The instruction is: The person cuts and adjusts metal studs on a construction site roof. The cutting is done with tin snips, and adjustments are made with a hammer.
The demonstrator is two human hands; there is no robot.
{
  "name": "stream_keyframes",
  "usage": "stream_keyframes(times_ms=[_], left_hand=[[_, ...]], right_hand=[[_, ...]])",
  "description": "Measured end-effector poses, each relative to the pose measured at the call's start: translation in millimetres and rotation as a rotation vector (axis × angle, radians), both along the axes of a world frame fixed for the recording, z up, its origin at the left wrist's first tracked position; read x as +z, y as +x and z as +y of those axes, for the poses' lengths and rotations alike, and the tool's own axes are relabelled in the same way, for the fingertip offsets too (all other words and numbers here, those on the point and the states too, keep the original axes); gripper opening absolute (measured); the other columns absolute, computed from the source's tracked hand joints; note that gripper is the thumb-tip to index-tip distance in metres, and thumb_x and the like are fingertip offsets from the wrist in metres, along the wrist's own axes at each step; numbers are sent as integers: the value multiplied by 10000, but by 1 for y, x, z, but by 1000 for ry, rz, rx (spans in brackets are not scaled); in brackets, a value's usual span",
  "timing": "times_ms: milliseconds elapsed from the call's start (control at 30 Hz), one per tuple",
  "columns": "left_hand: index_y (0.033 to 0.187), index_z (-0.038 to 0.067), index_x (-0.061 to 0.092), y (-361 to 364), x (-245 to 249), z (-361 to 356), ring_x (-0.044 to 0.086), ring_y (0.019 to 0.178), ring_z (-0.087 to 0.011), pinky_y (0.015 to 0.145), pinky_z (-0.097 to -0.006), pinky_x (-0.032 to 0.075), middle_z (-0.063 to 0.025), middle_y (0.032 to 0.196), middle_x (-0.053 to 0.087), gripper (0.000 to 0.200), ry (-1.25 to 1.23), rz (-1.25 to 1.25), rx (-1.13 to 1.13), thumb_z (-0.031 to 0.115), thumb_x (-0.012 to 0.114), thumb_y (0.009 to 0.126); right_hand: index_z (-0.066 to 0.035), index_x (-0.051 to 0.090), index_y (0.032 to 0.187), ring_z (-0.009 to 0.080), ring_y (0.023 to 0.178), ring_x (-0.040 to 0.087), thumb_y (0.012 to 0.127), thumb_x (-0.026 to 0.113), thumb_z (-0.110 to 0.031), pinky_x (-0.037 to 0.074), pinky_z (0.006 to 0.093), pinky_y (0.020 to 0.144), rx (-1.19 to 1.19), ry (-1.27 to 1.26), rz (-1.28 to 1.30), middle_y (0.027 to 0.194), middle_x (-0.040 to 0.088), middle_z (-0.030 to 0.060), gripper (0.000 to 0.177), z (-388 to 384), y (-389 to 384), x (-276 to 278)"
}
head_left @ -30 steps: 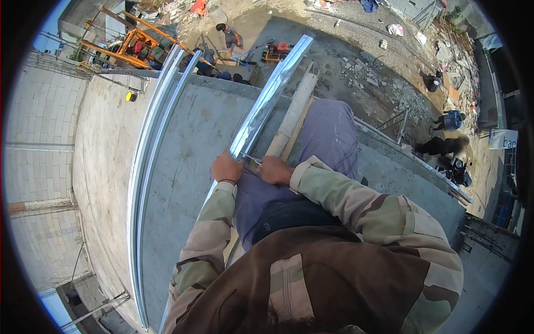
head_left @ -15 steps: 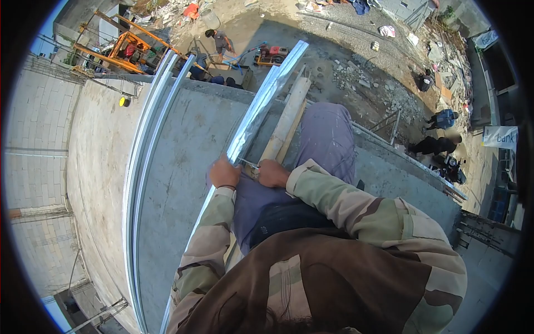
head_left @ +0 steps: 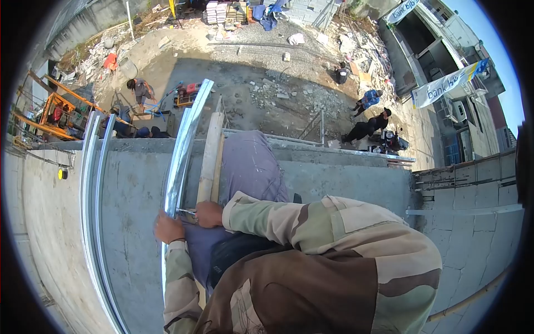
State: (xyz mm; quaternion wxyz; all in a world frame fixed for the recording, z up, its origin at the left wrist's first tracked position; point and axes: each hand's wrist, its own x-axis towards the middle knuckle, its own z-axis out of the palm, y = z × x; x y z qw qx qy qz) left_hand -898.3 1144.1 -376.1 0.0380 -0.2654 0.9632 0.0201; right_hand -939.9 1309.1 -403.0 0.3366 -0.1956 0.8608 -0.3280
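My left hand [head_left: 168,227] is closed around the shiny galvanized metal profile [head_left: 186,139], which extends up past the ledge and down beside my leg. My right hand [head_left: 209,214] is closed, with a thin metal tool [head_left: 187,211] sticking out toward the profile. Most of that tool is hidden in my fist, so I cannot make out its kind. Just above my right hand lies a wooden beam [head_left: 211,150], between the profile and my bent knee [head_left: 250,167]. The two hands are close together but apart.
Several long metal profiles [head_left: 92,222] lie to the left on the concrete slab [head_left: 133,183]. A yellow round object [head_left: 62,174] is at the far left. Beyond the slab edge, the ground lies well below, with people [head_left: 367,125], a red machine [head_left: 187,93], rubble [head_left: 317,100] and a motorcycle [head_left: 389,142].
My view has swung to the right, so hands and profiles appear farther left and lower. Both hands keep nearly the same grip beside the profile.
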Motion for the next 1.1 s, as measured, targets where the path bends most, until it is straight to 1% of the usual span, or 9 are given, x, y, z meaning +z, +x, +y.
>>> stream_keyframes(times_ms=[333,367,533,600,733,800,900,1000,1100], left_hand=[[1085,75,620,2,13,-1,707,901,-418,776,-527,557,-183,962,733,422,64,21,-26,249,824,759],[1095,75,621,1,13,-8,702,915,-401,763,-518,555,-170,981,731,432,73,-6,-58,253,812,750],[1155,17,658,-17,17,-43,654,1097,-400,943,-462,526,-222,1160,694,569,318,-136,-74,329,836,714],[1188,-24,652,-24,18,-50,641,1132,-397,971,-450,514,-252,1202,673,635,451,-239,-86,332,831,694],[1183,-57,665,-23,-2,-62,653,1102,-407,956,-446,514,-275,1151,684,676,499,-148,-105,334,829,656],[1159,-58,675,-26,-2,-68,656,1088,-413,947,-447,515,-278,1137,686,660,560,-162,-104,332,831,650],[1138,-71,673,-28,-5,-75,662,1065,-418,934,-446,518,-282,1112,689,658,634,-175,-139,330,845,646],[1126,-65,668,-24,-1,-70,668,1046,-421,924,-454,523,-274,1088,695,636,569,-140,-152,324,853,659],[1105,-9,684,-17,12,-51,672,1038,-409,901,-466,536,-250,1074,705,544,415,-78,-100,308,828,688]], right_hand=[[82,726,963,445,968,711,804,676,-205,569,495,841,2,26,54,976,710,312,332,1,1,-10],[61,707,943,458,953,687,813,636,-181,541,502,857,41,69,-53,962,696,313,284,2,-5,10],[78,719,917,408,899,720,745,668,-193,558,469,820,63,15,51,922,717,283,325,-1,-5,6],[74,715,925,406,883,720,762,667,-229,550,458,826,16,-42,-37,899,712,288,348,1,-9,9],[47,711,930,339,762,717,801,660,-256,550,426,739,-4,-134,-205,795,710,226,334,7,-15,3],[11,691,987,225,724,676,869,645,-266,527,359,689,-166,-399,-678,780,691,130,305,14,-17,-9],[-28,661,1066,178,809,655,965,618,-258,519,315,772,-175,-595,-823,835,650,68,255,22,-18,-4],[-15,644,1096,145,805,625,982,612,-283,492,301,710,-232,-716,-954,887,664,51,294,24,-12,28],[-20,648,1015,183,815,637,1023,572,-284,490,349,754,-24,-617,-782,840,653,78,275,20,-8,18]])
